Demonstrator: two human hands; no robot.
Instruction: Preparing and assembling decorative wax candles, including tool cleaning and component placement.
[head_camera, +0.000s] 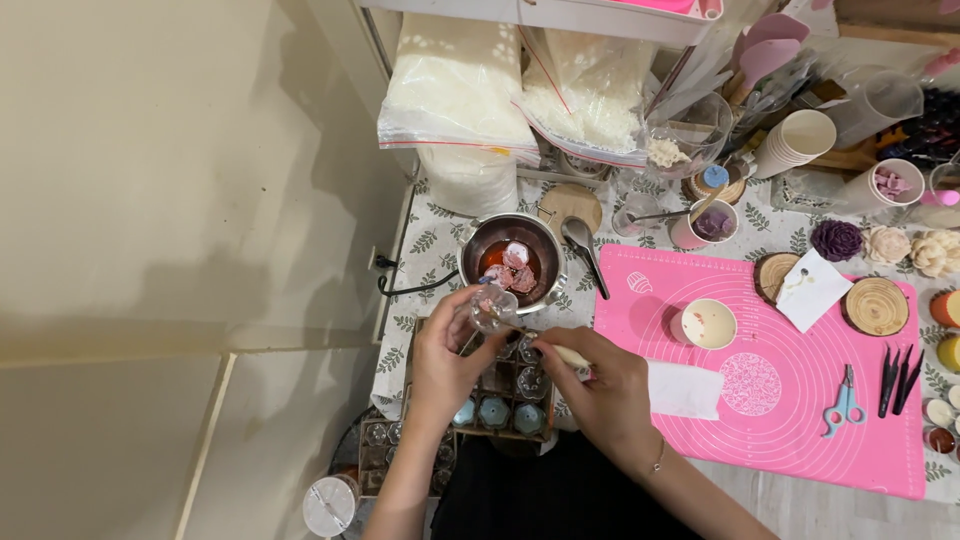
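The work surface is a table (440, 245) covered by a leaf-patterned cloth. A large pink silicone mat (800, 400) lies on its right half. Two clear zip bags of white flakes (520, 90) stand at the rear edge, against a shelf.

A metal pot (512, 258) sits left of the mat, holding dark red liquid and several pink-white lumps. A metal spoon (583, 245) lies just beside the pot, at the mat's upper left corner. Below the pot, a compartmented box (495, 400) holds small clear and pale blue glass cups.

On the mat: a cream bowl (708, 323), a white folded tissue (685, 390), blue-handled scissors (845, 405) and black tweezers (898, 378). Two wooden slices (877, 305) lie along the mat's upper edge.

The left hand (445, 365) is positioned between the pot and the box. Its fingers are curled around a small clear glass cup (492, 308), gripping it from the left side; the cup is tilted, just below the pot rim and above the box.

The right hand (600, 385) is closed on a pale stick-like tool (565, 353), pinched between thumb and fingers. The tool tip points toward the cup; contact cannot be determined.
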